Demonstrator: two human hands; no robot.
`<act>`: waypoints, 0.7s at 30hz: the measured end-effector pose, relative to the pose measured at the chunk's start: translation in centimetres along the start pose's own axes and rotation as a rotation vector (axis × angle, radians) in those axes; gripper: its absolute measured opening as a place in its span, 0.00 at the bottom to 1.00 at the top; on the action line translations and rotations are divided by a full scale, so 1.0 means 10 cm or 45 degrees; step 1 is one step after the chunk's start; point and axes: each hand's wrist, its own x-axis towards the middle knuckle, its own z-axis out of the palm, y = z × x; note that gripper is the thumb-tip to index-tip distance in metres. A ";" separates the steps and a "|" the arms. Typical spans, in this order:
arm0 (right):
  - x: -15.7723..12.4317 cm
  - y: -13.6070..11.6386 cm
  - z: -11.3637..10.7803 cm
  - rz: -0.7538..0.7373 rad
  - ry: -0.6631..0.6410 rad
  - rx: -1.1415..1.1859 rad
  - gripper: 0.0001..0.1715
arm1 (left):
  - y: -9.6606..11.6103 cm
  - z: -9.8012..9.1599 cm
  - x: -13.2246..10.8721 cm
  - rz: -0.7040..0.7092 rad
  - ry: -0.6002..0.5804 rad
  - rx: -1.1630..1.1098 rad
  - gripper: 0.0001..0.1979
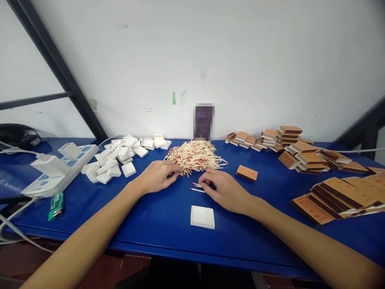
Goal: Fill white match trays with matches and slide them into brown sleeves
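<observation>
A heap of red-tipped matches point(195, 155) lies in the middle of the blue table point(168, 224). My left hand point(158, 176) rests at the heap's near left edge, fingers curled onto the matches. My right hand point(224, 188) is just in front of the heap, fingers pinched on a few loose matches point(197, 187) lying on the table. A white inner tray point(202, 217) sits near the front edge, between my forearms. One brown matchbox sleeve point(247, 173) lies alone to the right of the heap.
A pile of white trays point(118, 158) is at the back left. Stacks of brown sleeves point(288, 142) and flat sleeves point(339, 196) fill the right side. White power strips point(57, 166) and a green lighter point(55, 205) lie at the left. A wall stands behind.
</observation>
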 end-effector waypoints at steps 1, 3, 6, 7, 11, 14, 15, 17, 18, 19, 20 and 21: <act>0.00 -0.01 0.00 0.001 -0.001 0.000 0.09 | -0.01 0.00 0.00 0.001 -0.012 0.004 0.12; -0.01 -0.02 0.00 0.012 0.007 -0.002 0.06 | -0.02 0.01 0.00 0.004 -0.037 0.006 0.12; -0.01 -0.01 0.01 0.018 0.011 0.006 0.04 | -0.02 0.01 0.00 0.011 -0.046 0.009 0.11; -0.01 -0.01 0.01 0.014 0.008 0.014 0.04 | -0.02 0.01 0.00 0.012 -0.044 0.012 0.11; -0.01 0.00 0.02 -0.008 -0.010 0.046 0.05 | -0.01 0.00 0.00 0.021 -0.044 0.010 0.11; -0.02 -0.01 0.01 -0.021 -0.016 0.066 0.05 | 0.03 -0.01 0.01 0.039 -0.065 -0.023 0.11; -0.02 -0.01 0.01 -0.026 -0.016 0.070 0.05 | 0.04 -0.01 0.01 0.045 -0.071 -0.033 0.10; -0.03 -0.02 0.00 -0.041 -0.018 0.077 0.04 | 0.08 -0.01 0.02 0.054 -0.079 -0.052 0.09; -0.03 -0.03 0.00 -0.048 -0.017 0.080 0.04 | 0.10 -0.02 0.02 0.059 -0.087 -0.068 0.09; -0.03 -0.03 0.00 -0.054 -0.013 0.085 0.04 | 0.13 -0.02 0.02 0.065 -0.097 -0.089 0.08; -0.03 -0.03 0.00 -0.056 -0.008 0.090 0.04 | 0.15 -0.01 0.02 0.070 -0.104 -0.114 0.08; -0.03 -0.03 0.00 -0.054 -0.002 0.093 0.05 | 0.17 -0.01 0.03 0.073 -0.112 -0.141 0.09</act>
